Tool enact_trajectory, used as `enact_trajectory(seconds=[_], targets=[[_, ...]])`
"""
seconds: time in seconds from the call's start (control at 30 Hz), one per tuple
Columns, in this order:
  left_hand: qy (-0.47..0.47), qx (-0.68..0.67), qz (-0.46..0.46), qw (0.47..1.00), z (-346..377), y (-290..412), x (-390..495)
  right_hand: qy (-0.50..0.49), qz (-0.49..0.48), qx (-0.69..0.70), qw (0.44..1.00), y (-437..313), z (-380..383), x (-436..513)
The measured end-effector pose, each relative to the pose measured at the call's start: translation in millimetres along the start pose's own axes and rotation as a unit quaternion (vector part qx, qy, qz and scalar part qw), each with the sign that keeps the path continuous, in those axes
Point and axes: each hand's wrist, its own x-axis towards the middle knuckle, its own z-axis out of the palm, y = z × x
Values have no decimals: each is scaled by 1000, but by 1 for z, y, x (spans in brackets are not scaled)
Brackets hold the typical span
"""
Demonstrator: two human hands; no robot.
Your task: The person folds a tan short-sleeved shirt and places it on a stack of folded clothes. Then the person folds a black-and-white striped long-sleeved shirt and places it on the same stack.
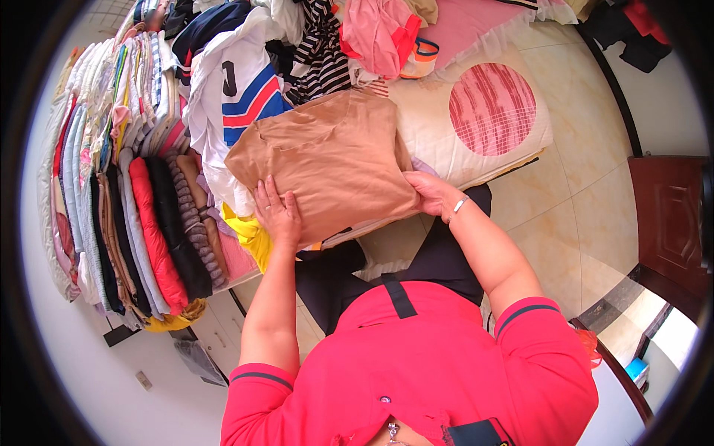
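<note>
A tan shirt (334, 167) lies on the near edge of a bed, its neckline towards the upper left. My left hand (279, 214) rests on the shirt's lower left part, fingers spread, a ring on one finger. At the shirt's right edge, my right hand (429, 192) has its fingers tucked under the cloth and the thumb on top. A white shirt with blue and red stripes (240, 100) lies beside it to the left, and a yellow garment (251, 234) is near my left wrist. Something light purple shows by the right fingers.
Folded clothes (139, 167) stand in dense rows on the left. Striped black-and-white cloth (321, 56) and a pink garment (382, 33) lie beyond the shirt. A quilt with a red round pattern (493, 108) covers the bed at right. A brown door (669, 217) is at far right.
</note>
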Motion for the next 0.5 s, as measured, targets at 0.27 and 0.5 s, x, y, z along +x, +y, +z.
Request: enact_trajectory(seconds=[0.27,0.5], targets=[[-1,-20,-2,1000,1,-1,2,52,-147,107,982,13,-29,-1],[-24,-12,-13,1000,-2,-2,4,111,-234,135,956,21,-37,2]])
